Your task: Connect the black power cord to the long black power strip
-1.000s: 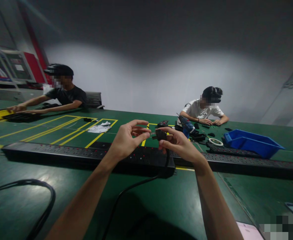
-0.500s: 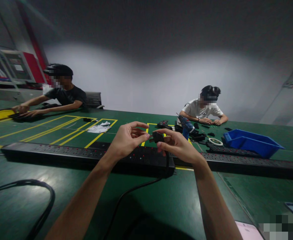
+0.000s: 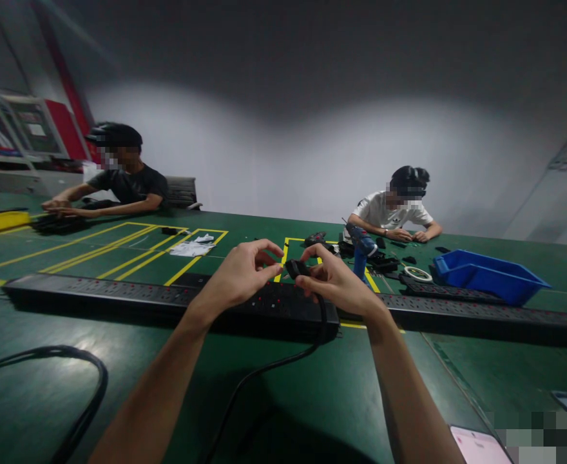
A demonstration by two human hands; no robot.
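Note:
A black power plug [image 3: 297, 269] is held up above a long black power strip [image 3: 167, 298]. My right hand [image 3: 334, 278] is shut on the plug, thumb and fingers around its body. From the plug, a black cable [image 3: 264, 368] hangs over the strip's end and curves along the green table toward me. My left hand [image 3: 242, 274] is at the plug's pin side, its index finger and thumb curved and apart. The thumb tip is very close to the pins; whether it touches them I cannot tell. The fingers partly hide the pins.
Another long black strip [image 3: 457, 317] extends to the right. Beyond it are a blue bin [image 3: 491, 277], a tape roll [image 3: 417, 274] and a blue power drill [image 3: 361, 248]. A looped cable [image 3: 95, 370] and a phone [image 3: 479, 446] lie nearer. Two people sit across the table.
My right hand has shifted slightly left with the plug, and the plug has turned a little. My left hand has moved slightly down. The person at far left has drawn their hands closer together.

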